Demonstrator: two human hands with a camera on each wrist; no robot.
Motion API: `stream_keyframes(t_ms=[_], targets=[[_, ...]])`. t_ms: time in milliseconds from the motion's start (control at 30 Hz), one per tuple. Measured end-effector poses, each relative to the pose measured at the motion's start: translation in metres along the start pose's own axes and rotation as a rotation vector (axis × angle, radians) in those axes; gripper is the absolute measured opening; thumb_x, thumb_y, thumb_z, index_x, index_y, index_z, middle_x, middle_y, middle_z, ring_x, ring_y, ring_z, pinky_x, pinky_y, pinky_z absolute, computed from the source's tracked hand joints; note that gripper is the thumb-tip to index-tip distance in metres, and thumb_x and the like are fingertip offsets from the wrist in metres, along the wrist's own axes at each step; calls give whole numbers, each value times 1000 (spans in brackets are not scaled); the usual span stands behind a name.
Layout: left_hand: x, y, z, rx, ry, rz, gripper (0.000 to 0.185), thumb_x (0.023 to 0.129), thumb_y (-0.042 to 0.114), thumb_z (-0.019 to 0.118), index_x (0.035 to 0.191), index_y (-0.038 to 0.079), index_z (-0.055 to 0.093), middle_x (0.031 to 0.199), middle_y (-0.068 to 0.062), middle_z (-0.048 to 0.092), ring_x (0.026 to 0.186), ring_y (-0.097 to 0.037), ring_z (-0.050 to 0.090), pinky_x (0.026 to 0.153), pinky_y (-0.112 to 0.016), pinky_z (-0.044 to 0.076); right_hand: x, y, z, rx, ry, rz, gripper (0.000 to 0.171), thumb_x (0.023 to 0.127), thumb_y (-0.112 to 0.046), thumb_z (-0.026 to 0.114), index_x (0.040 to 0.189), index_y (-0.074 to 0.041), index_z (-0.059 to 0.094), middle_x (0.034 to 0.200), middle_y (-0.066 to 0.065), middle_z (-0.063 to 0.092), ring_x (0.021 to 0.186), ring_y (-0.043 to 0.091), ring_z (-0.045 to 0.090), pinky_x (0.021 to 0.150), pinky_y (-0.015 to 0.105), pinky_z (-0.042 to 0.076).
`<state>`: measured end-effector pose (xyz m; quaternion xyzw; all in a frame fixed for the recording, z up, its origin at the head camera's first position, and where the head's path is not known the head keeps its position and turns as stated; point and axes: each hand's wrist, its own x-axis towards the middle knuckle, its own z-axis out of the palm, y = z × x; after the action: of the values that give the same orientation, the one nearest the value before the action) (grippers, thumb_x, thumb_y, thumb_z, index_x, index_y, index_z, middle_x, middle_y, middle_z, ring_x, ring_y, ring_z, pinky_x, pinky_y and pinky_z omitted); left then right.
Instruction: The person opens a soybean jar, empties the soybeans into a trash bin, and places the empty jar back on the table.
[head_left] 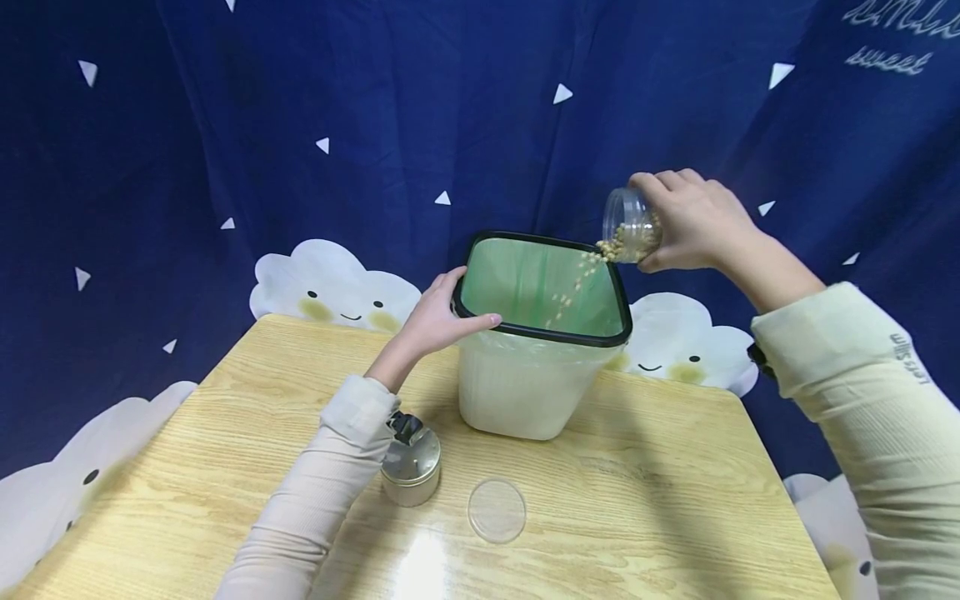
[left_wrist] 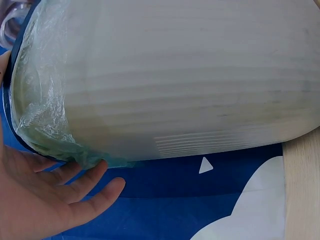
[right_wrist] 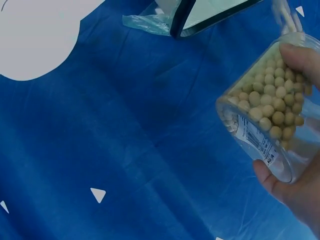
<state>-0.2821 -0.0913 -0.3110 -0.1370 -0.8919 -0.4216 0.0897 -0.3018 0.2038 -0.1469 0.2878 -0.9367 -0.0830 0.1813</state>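
Here we are watching the right hand (head_left: 693, 221) gripping a clear plastic jar (head_left: 628, 225), fingers and thumb curled round its body, and holding it tilted above the far right corner of a white bin (head_left: 525, 387). Yellowish beans (head_left: 576, 283) are streaming from the jar's mouth down into the bin, and more are lying packed inside the jar (right_wrist: 272, 107), where we are also seeing a small printed label. The bin is standing on the wooden table (head_left: 660, 500), near its far edge, lined with a green plastic bag (head_left: 525, 279) under a black rim (head_left: 543, 333). The left hand (head_left: 438, 317) is resting on the bin's near left rim, fingers fairly straight and laid over the edge; from the left wrist view they (left_wrist: 80, 182) are lying loosely spread beside the bag's crumpled fold. Nearer us, a round metal tin (head_left: 410, 468) is sitting just beside the left sleeve (head_left: 315, 500), and a clear flat lid (head_left: 497, 510) is lying on the table close to its right.
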Motion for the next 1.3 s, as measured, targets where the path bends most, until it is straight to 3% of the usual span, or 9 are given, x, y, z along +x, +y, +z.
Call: stream_keyframes(t_ms=[1300], targets=[[0,0,0,-24,7,1,94,70,51,70,142,9,27,139,-12,34,127,-25,33,101,-40,31,7,-20,-1,-287,-32,-192,90,52,-19,85,129,-8,41,121,25,44,111,43,36,85,60,35]])
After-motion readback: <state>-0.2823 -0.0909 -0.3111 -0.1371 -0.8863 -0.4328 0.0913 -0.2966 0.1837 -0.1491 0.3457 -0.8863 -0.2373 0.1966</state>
